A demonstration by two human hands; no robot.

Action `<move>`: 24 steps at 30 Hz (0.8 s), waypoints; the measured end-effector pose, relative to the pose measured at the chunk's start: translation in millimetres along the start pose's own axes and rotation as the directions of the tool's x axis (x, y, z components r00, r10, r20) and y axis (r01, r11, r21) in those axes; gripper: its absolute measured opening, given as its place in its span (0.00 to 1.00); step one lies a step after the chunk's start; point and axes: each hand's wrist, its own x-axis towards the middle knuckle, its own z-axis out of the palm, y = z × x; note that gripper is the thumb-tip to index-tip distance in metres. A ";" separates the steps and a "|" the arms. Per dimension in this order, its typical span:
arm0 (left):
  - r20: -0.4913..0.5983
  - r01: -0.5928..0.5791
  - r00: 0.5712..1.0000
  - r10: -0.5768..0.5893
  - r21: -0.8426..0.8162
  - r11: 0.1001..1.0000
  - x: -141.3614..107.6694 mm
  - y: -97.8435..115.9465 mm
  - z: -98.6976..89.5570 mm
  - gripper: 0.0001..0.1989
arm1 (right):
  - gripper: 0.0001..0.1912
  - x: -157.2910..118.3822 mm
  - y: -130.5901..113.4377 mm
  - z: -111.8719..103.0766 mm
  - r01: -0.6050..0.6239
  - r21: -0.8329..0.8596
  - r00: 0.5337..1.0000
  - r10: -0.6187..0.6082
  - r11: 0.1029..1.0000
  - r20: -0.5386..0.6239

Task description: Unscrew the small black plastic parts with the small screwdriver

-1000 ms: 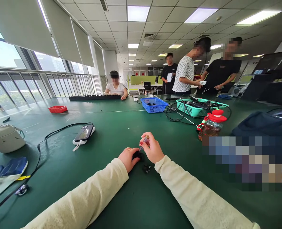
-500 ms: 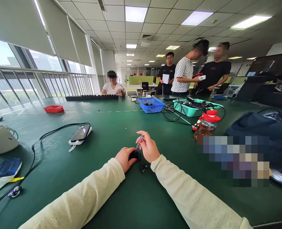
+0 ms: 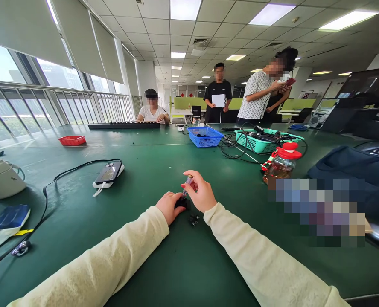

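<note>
My left hand [image 3: 170,206] is closed round a small black part [image 3: 182,202] at the green table's surface; most of that part is hidden by the fingers. In my right hand [image 3: 201,192] is a screwdriver with a clear handle [image 3: 188,182], pinched between thumb and fingers. It stands tilted, its lower end meeting the black part; the exact contact is too small to make out. Just below my right hand lie several small black pieces with shiny metal bits [image 3: 194,220].
Ahead stand a blue basket [image 3: 205,144] and a teal basket [image 3: 256,147] with cables. A red-lidded jar [image 3: 279,166] is at right, a phone [image 3: 109,172] on a white block at left. A red tray [image 3: 72,144] lies farther off. Several people are beyond the table.
My right hand has shifted its grip slightly on the screwdriver, which stays at the black part. My left hand keeps its hold. In the background, two standing people have moved; the view has tilted slightly.
</note>
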 end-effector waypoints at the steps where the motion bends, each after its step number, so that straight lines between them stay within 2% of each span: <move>1: -0.001 -0.005 1.000 0.005 0.006 1.000 0.1 0.2 0.3 0.20 | 0.14 0.0 -1.3 0.1 0.011 -0.024 1.000 -0.011 1.000 -0.010; 5: -0.017 -0.029 0.999 0.030 0.019 0.999 0.9 0.8 1.0 0.17 | 0.14 -2.0 -5.1 0.3 0.051 -0.082 0.998 -0.053 0.995 -0.026; 8: -0.027 -0.049 0.998 0.050 0.023 0.999 1.6 0.3 1.3 0.15 | 0.13 -5.8 -6.6 -0.3 0.124 -0.115 0.992 -0.127 0.986 -0.021; 13: -0.037 -0.071 0.997 0.072 0.033 0.997 1.8 -0.8 3.2 0.16 | 0.13 -11.1 -6.9 -1.2 0.206 -0.148 0.976 -0.213 0.967 -0.033; 18: -0.053 -0.083 0.995 0.086 0.046 0.995 0.5 -1.0 4.5 0.14 | 0.14 -10.5 -3.9 0.4 0.135 -0.130 0.991 -0.134 0.982 0.019; 21: -0.066 -0.108 0.992 0.110 0.042 0.993 0.5 -0.8 4.0 0.12 | 0.13 -9.0 -3.6 1.8 0.081 -0.101 0.997 -0.080 0.992 0.010; 24: -0.074 -0.133 0.988 0.136 0.042 0.990 1.1 -0.1 3.0 0.07 | 0.13 -7.7 -5.3 2.9 0.076 -0.089 0.997 -0.075 0.993 0.008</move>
